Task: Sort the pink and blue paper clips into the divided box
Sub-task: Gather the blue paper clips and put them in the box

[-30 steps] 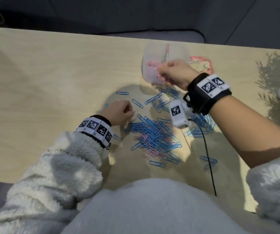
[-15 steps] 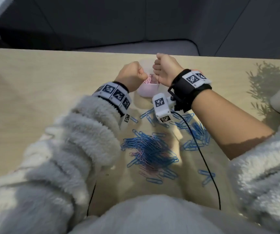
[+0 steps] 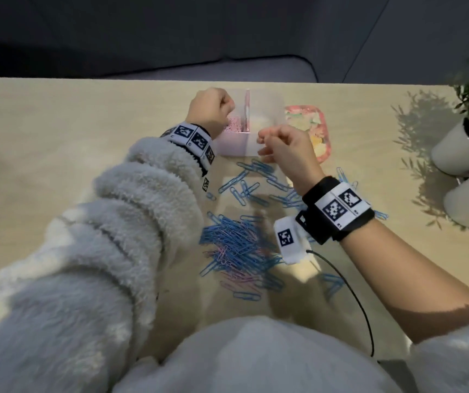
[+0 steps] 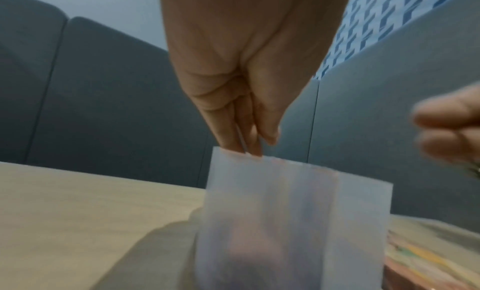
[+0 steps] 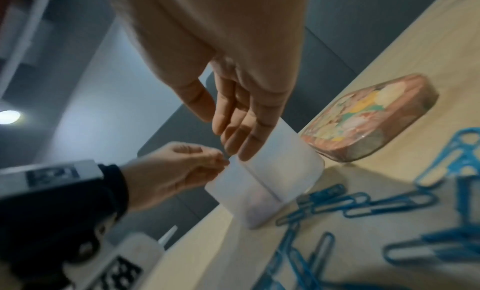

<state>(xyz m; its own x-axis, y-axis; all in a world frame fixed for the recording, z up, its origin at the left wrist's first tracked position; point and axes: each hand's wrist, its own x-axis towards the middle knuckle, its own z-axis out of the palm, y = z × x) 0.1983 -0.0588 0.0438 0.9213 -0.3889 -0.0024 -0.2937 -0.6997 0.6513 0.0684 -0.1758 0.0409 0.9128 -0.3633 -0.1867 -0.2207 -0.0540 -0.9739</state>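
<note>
A translucent divided box (image 3: 268, 116) (image 4: 285, 212) (image 5: 283, 171) stands at the table's far middle, with pink clips (image 3: 232, 126) in its left compartment. My left hand (image 3: 227, 107) (image 4: 246, 148) (image 5: 221, 162) hovers over that compartment, fingertips pinched together on a thin pale paper clip (image 4: 242, 139) just above the rim. My right hand (image 3: 261, 144) (image 5: 233, 142) hangs in front of the right compartment, fingers relaxed and empty. A mixed pile of blue and pink clips (image 3: 236, 248) lies nearer me, with scattered blue clips (image 3: 256, 182) (image 5: 363, 204) between the pile and the box.
A pink tray of coloured pieces (image 3: 322, 131) (image 5: 369, 117) sits right of the box. Two white plant pots (image 3: 458, 153) stand at the right edge. A black cable (image 3: 355, 302) runs from my right wrist across the near table. Bare wood stretches to the left.
My left hand picked from the pile, travelled to the box and now holds over the left compartment. My right hand drew back from above the box to its near right side.
</note>
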